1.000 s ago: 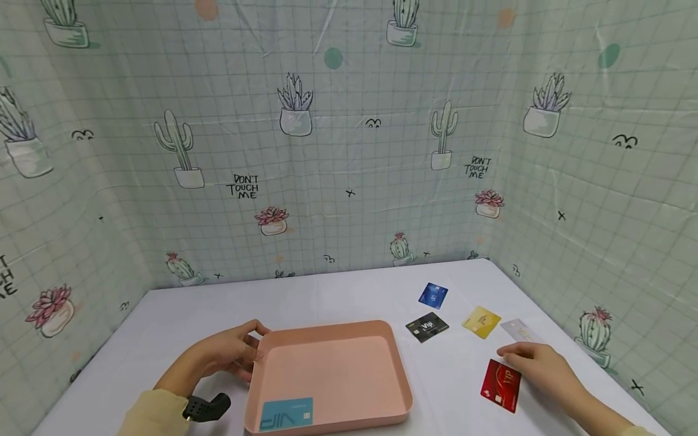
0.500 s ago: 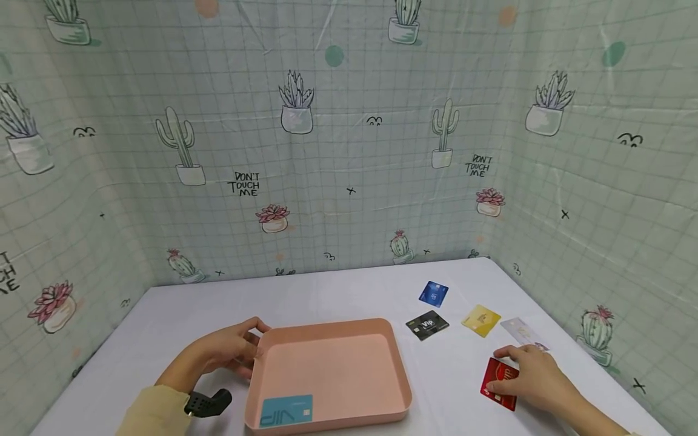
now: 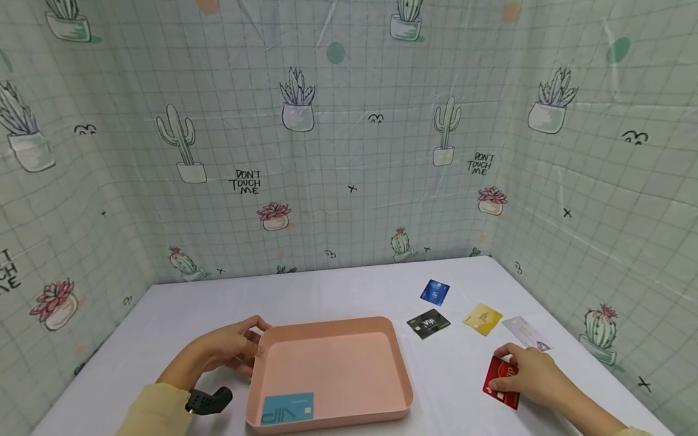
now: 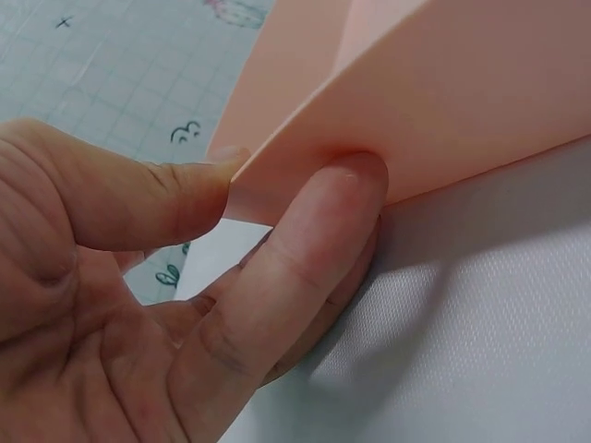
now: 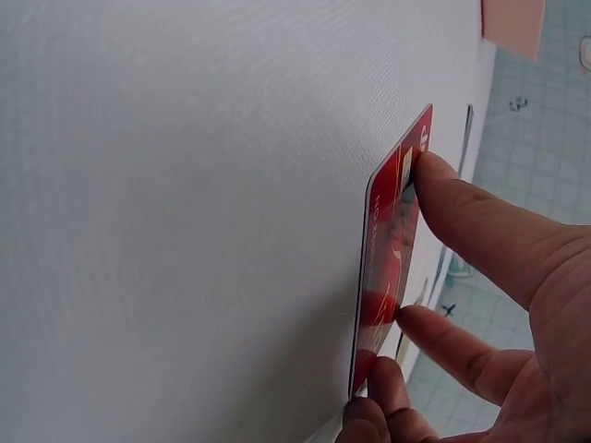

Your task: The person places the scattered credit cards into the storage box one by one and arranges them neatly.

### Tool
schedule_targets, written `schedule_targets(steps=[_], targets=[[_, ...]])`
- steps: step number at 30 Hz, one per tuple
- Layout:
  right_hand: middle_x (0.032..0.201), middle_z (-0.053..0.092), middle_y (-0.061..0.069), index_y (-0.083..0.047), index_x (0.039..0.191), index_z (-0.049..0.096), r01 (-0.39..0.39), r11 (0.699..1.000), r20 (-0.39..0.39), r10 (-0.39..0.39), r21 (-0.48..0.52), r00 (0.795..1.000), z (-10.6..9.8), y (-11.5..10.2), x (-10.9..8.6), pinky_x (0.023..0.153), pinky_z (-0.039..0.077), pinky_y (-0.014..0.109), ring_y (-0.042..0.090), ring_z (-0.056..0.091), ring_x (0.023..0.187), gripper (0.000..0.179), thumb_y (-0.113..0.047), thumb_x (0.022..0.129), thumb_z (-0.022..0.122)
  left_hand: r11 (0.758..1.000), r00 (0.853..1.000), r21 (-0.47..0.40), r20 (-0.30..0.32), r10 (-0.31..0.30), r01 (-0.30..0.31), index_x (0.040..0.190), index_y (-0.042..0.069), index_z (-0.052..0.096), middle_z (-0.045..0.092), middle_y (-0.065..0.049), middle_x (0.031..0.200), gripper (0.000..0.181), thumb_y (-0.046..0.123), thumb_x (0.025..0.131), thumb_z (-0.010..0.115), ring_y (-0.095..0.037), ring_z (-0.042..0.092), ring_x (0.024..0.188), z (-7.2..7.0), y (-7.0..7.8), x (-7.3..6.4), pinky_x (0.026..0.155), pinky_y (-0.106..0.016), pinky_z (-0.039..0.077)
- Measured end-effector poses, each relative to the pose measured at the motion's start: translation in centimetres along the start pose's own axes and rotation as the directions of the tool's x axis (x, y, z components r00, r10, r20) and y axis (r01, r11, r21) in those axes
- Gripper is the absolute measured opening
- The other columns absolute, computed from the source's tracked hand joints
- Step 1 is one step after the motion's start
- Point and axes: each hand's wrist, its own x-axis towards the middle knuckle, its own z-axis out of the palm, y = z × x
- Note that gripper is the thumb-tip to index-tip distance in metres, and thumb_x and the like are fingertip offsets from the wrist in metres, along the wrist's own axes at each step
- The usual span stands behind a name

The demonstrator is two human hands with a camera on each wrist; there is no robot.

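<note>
1. Sitting on the white table (image 3: 338, 290), the pink tray (image 3: 400, 357) is shallow with rounded corners, and a light blue card (image 3: 287, 407) lies in its near left corner.
2. Left hand (image 3: 229, 351) pinches the tray's far left corner, thumb on the rim, a finger against the outer wall.
3. Right hand (image 3: 526, 375) grips the red card (image 3: 498, 381) by its edges, right of the tray; it's glossy red, looks tipped up off the table, hard to be sure.
4. Black card (image 3: 428, 323), yellow card (image 3: 482, 318) and blue card (image 3: 434, 292) lie beyond it.
</note>
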Motion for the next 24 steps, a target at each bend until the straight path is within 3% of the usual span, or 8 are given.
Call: schedule_targets(steps=[9,15,24], targets=[[0.09,0.064,0.005,-0.002,0.119,0.06,-0.084,0.995,0.061,0.081,0.045,0.995,0.02,0.19,0.34,0.069,0.049,0.037,0.021,0.056,0.081,0.067,-0.044,0.076,0.089,1.0,1.0,-0.009,0.019,0.007,-0.006,0.136,0.006,0.045,0.063,-0.016,0.116,0.048,0.0,0.092,0.064,-0.023,0.071,0.082,-0.21,0.16,0.04,0.064,-0.032,0.064],[0.093,0.067,0.008,-0.001,0.113,0.063,-0.054,0.999,0.018,0.054,-0.001,0.998,0.12,0.41,0.04,0.071,0.051,0.044,0.025,0.058,0.085,0.064,-0.046,0.075,0.089,0.999,0.999,-0.032,0.039,0.017,-0.016,0.136,0.005,0.044,0.063,-0.016,0.115,0.047,-0.001,0.093,0.062,-0.023,0.072,0.082,-0.25,0.03,0.01,0.063,-0.031,0.063],[0.088,0.057,0.006,-0.005,0.108,0.059,-0.042,0.999,-0.022,0.043,0.025,0.999,0.05,0.38,-0.06,0.066,0.043,0.035,0.023,0.052,0.08,0.062,-0.044,0.073,0.091,0.999,1.0,-0.036,0.018,0.009,-0.008,0.135,0.006,0.046,0.063,-0.016,0.115,0.046,0.0,0.092,0.063,-0.023,0.071,0.081,-0.05,-0.16,0.09,0.061,-0.03,0.062]])
